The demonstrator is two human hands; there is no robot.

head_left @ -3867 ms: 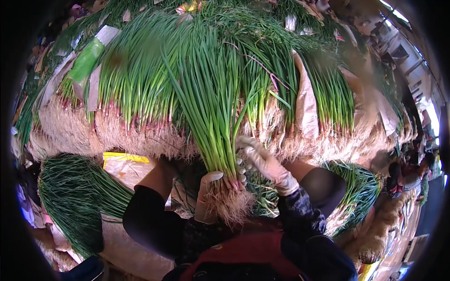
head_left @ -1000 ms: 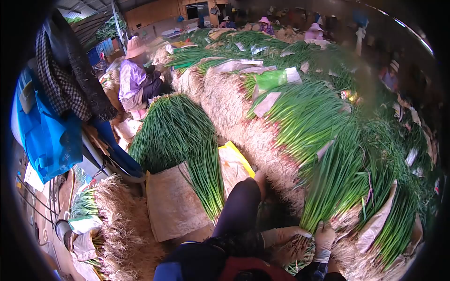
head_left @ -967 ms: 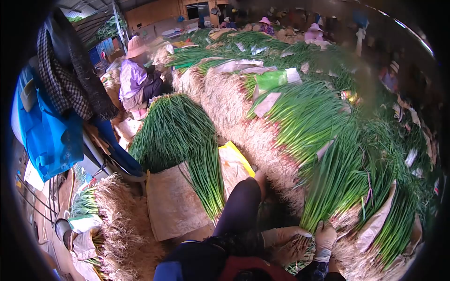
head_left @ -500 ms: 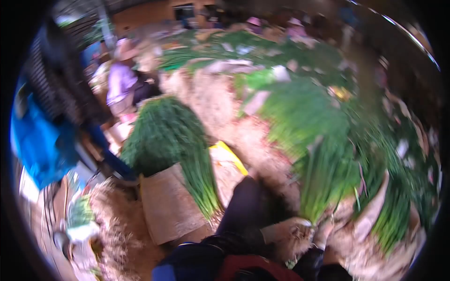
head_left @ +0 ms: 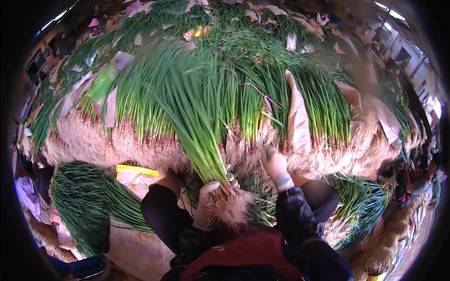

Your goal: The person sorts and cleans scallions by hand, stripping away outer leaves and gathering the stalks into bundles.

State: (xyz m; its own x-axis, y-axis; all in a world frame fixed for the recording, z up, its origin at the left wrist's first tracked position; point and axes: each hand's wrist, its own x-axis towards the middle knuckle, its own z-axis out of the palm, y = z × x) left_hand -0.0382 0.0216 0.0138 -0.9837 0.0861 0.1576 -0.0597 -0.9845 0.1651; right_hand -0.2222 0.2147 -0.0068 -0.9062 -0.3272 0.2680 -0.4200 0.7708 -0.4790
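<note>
A bunch of green onions [head_left: 201,150] slants up and leftward from my lap, long green leaves away from me and pale stringy roots [head_left: 232,206] close to me. My left hand [head_left: 206,196], in a whitish glove, is wrapped round the lower stems just above those roots. To the right, my gloved right hand [head_left: 274,164] is raised with curled fingers, apart from the bunch and in front of the big heap's root ends. Whether anything small sits in its fingers is hidden.
A broad heap of green onions [head_left: 154,103] spans the area ahead, roots facing me. A brown sheet [head_left: 297,114] stands among them. More green onions lie in piles at the left [head_left: 86,201] and right [head_left: 363,206]. A person [head_left: 417,180] is at the far right.
My view has swung right, bringing the big heap to the middle, and the blur has cleared. The bunch now shows in my left hand, with my right hand raised beside it.
</note>
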